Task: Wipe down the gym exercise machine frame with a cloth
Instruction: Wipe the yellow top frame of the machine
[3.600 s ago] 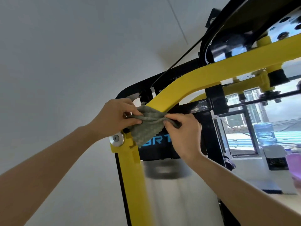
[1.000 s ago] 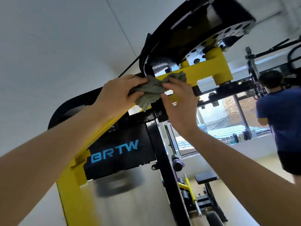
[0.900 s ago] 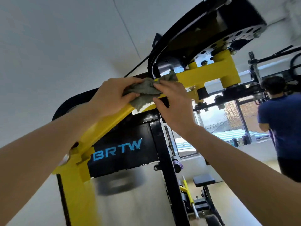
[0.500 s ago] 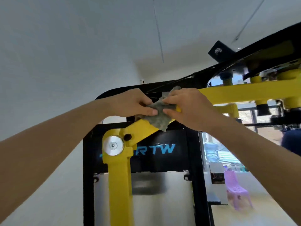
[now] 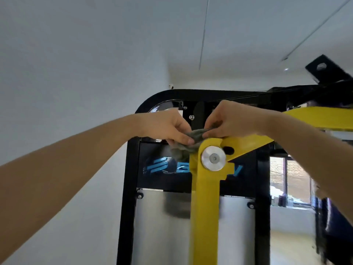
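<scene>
1. Fingers of left hand and right hand pinch crumpled grey-green cloth between them.
2. Cloth lies on top of yellow metal frame arm, just above round silver pivot disc.

You are facing the machine's black frame, which is carrying a yellow upright and a yellow arm that are meeting at a silver disc. The cloth is lying bunched over that joint, touching the yellow metal just left of the disc and hanging in front of the black panel. Your left hand and right hand are pinching it there.
</scene>
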Demonstrator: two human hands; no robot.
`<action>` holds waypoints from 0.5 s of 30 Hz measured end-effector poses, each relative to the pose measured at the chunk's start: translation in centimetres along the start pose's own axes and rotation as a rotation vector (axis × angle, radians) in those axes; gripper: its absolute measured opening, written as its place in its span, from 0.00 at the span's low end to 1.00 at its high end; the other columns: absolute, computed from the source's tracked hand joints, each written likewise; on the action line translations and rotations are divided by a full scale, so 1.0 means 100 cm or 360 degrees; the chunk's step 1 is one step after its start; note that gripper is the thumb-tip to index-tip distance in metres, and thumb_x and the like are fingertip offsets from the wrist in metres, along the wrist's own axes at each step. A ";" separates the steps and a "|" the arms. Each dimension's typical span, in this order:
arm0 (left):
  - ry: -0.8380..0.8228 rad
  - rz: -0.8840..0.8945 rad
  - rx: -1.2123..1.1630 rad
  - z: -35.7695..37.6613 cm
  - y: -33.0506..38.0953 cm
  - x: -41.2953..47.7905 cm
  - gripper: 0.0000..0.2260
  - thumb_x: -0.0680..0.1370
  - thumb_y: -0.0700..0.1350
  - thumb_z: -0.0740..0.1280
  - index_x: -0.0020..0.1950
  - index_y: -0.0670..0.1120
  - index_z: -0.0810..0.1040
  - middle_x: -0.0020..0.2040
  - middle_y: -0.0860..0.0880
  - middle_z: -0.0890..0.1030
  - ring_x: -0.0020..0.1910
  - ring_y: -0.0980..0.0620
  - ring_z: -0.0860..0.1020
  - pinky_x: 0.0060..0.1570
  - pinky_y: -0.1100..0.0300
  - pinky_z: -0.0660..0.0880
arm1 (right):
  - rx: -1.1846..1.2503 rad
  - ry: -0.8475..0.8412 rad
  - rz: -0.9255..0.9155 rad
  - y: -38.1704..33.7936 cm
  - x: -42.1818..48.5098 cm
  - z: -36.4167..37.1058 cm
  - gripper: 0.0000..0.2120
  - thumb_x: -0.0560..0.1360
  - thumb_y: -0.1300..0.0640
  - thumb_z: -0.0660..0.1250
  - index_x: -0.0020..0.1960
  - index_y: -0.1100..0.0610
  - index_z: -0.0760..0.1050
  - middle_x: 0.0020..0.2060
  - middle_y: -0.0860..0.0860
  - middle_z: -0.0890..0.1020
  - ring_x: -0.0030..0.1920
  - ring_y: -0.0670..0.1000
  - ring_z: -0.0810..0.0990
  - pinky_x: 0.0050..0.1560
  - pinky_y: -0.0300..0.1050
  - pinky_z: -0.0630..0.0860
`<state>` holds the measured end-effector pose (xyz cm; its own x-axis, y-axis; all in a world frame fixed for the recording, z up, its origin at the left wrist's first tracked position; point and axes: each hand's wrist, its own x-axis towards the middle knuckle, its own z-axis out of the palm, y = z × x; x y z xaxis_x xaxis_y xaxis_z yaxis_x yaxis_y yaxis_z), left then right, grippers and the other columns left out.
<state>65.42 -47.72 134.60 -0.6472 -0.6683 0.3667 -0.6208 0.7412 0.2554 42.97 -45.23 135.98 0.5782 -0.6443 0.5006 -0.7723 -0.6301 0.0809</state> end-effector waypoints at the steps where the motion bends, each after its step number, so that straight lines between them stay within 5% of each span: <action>1: 0.0015 -0.0028 -0.0054 -0.001 -0.012 -0.009 0.13 0.79 0.46 0.71 0.53 0.36 0.83 0.48 0.32 0.82 0.44 0.42 0.81 0.55 0.47 0.80 | 0.0025 -0.0054 0.0024 -0.009 0.009 0.002 0.06 0.77 0.48 0.71 0.44 0.47 0.85 0.38 0.44 0.84 0.41 0.45 0.81 0.47 0.42 0.78; 6: 0.0479 -0.0213 -0.0746 0.002 -0.073 -0.053 0.05 0.80 0.42 0.70 0.54 0.44 0.80 0.48 0.42 0.85 0.45 0.48 0.84 0.46 0.57 0.81 | 0.0069 -0.0244 0.0129 -0.053 0.065 0.015 0.03 0.76 0.56 0.73 0.50 0.51 0.81 0.44 0.51 0.84 0.44 0.50 0.83 0.44 0.42 0.82; 9: 0.0841 -0.0347 -0.1125 0.003 -0.101 -0.070 0.01 0.81 0.42 0.68 0.50 0.48 0.78 0.45 0.45 0.81 0.38 0.53 0.81 0.34 0.62 0.77 | 0.0277 -0.0297 0.0197 -0.070 0.096 0.024 0.14 0.74 0.67 0.73 0.56 0.56 0.77 0.50 0.55 0.82 0.44 0.53 0.84 0.40 0.42 0.83; 15: 0.1018 -0.0352 -0.1495 -0.004 -0.129 -0.088 0.03 0.81 0.44 0.68 0.49 0.47 0.81 0.45 0.45 0.83 0.41 0.51 0.81 0.38 0.59 0.77 | 0.0259 -0.0117 0.0164 -0.083 0.130 0.039 0.05 0.79 0.60 0.68 0.52 0.61 0.79 0.42 0.58 0.86 0.33 0.51 0.84 0.33 0.39 0.80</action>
<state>79.25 -51.38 128.43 -0.0571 -0.8343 0.5483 0.0543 0.5458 0.8362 57.88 -50.06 138.47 0.5203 -0.7353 0.4343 -0.7790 -0.6170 -0.1112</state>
